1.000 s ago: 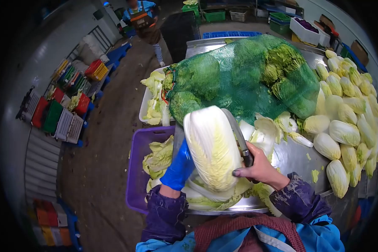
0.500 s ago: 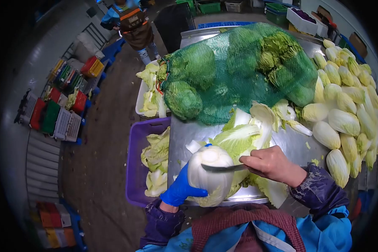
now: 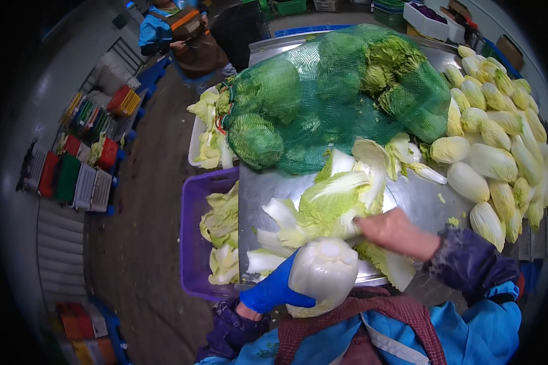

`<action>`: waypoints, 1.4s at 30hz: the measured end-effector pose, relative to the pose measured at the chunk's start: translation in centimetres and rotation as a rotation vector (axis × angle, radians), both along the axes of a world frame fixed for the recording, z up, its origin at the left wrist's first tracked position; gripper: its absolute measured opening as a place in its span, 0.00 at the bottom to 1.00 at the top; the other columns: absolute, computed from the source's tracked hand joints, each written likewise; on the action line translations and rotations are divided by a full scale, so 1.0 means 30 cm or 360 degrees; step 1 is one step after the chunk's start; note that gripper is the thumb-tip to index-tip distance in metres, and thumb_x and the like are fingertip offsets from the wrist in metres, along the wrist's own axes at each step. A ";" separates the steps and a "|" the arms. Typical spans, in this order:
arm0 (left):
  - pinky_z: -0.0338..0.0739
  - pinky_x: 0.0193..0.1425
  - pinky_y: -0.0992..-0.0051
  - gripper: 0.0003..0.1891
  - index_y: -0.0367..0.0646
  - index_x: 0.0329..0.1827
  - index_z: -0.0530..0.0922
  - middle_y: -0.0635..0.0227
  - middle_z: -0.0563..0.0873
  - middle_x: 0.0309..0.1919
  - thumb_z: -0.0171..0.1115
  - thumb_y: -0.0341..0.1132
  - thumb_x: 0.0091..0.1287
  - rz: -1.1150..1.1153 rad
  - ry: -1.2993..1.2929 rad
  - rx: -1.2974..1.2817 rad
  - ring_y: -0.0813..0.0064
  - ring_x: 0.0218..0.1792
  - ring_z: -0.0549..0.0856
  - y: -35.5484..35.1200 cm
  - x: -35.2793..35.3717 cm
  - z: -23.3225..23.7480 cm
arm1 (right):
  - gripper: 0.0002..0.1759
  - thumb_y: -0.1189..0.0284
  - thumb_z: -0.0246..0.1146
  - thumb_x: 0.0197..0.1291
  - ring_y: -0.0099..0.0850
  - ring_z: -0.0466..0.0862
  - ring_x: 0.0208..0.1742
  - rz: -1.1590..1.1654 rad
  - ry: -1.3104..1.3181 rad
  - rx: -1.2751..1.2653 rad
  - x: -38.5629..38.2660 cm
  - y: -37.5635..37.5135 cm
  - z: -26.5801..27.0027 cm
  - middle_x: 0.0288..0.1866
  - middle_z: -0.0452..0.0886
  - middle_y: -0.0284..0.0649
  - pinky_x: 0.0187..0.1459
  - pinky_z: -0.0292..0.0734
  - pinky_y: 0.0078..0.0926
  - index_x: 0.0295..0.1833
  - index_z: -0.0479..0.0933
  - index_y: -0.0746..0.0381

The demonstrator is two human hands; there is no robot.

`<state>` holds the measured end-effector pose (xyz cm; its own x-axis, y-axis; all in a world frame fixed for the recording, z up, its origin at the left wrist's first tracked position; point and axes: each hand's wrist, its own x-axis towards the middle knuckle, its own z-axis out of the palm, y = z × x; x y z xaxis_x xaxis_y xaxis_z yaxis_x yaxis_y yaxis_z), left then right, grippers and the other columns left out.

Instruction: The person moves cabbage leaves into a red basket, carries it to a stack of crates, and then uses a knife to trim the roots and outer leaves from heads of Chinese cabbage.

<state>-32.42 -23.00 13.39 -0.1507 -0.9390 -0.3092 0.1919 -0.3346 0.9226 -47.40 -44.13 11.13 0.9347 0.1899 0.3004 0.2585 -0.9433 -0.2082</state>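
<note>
My left hand (image 3: 273, 291), in a blue glove, grips a trimmed napa cabbage (image 3: 324, 274) from its left side, with the pale cut base facing up. To the right of it, my bare right hand (image 3: 394, 234) is closed and blurred by motion; the knife seen in it earlier hardly shows now. Loose cabbage leaves (image 3: 332, 198) lie on the metal table (image 3: 259, 194) just beyond both hands. Past them rests a green mesh sack (image 3: 323, 109) with whole cabbages inside.
Trimmed cabbages (image 3: 496, 164) are piled along the right side. A purple crate (image 3: 192, 243) with leaves stands at the table's left edge, a white bin (image 3: 195, 146) behind it. Another person (image 3: 189, 36) stands at the far left. Stacked crates (image 3: 73, 176) line the wall.
The cabbage has moved right and toward my body with my left hand. The knife has left its base as my right hand drew slightly away. More leaf pieces show on the table's left.
</note>
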 end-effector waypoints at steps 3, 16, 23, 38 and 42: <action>0.58 0.68 0.70 0.54 0.40 0.69 0.52 0.63 0.65 0.63 0.77 0.38 0.38 0.0222 -0.0310 -0.0459 0.68 0.64 0.65 0.041 0.037 -0.062 | 0.14 0.73 0.59 0.48 0.36 0.79 0.20 -0.0507 0.0537 -0.0153 -0.029 -0.104 -0.076 0.21 0.77 0.38 0.16 0.70 0.34 0.43 0.69 0.63; 0.64 0.65 0.63 0.54 0.39 0.68 0.55 0.57 0.67 0.61 0.78 0.42 0.38 0.1297 -0.0186 -0.0167 0.62 0.63 0.67 0.072 0.085 -0.197 | 0.26 0.69 0.64 0.42 0.38 0.80 0.36 -0.0673 0.0522 0.1604 0.089 0.091 0.143 0.35 0.78 0.47 0.38 0.74 0.28 0.49 0.69 0.67; 0.64 0.65 0.53 0.48 0.45 0.71 0.50 0.54 0.53 0.70 0.57 0.64 0.54 0.1077 0.1530 -0.0775 0.54 0.65 0.64 -0.012 0.082 -0.107 | 0.22 0.73 0.64 0.45 0.26 0.75 0.33 -0.0942 0.0023 0.1207 0.133 -0.043 0.058 0.35 0.76 0.39 0.34 0.73 0.26 0.49 0.72 0.66; 0.70 0.60 0.67 0.39 0.40 0.64 0.57 0.59 0.72 0.56 0.69 0.29 0.50 0.1538 0.0037 -0.0340 0.66 0.57 0.73 -0.084 0.052 -0.127 | 0.32 0.70 0.65 0.39 0.31 0.76 0.34 -0.0616 0.0393 0.1720 0.237 0.082 0.009 0.39 0.77 0.43 0.39 0.73 0.25 0.53 0.66 0.70; 0.70 0.61 0.63 0.38 0.40 0.65 0.57 0.58 0.71 0.56 0.68 0.32 0.52 0.1696 0.0014 -0.0442 0.63 0.57 0.73 -0.083 0.043 -0.136 | 0.27 0.75 0.61 0.41 0.26 0.76 0.31 -0.0832 0.0337 0.1862 0.221 0.079 0.049 0.33 0.77 0.41 0.35 0.72 0.23 0.51 0.68 0.70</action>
<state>-31.13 -25.48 9.31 0.7769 -0.6257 -0.0703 0.2660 0.2251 0.9373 -40.76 -41.75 12.61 0.8674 -0.4823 -0.1226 -0.2215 -0.1536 -0.9630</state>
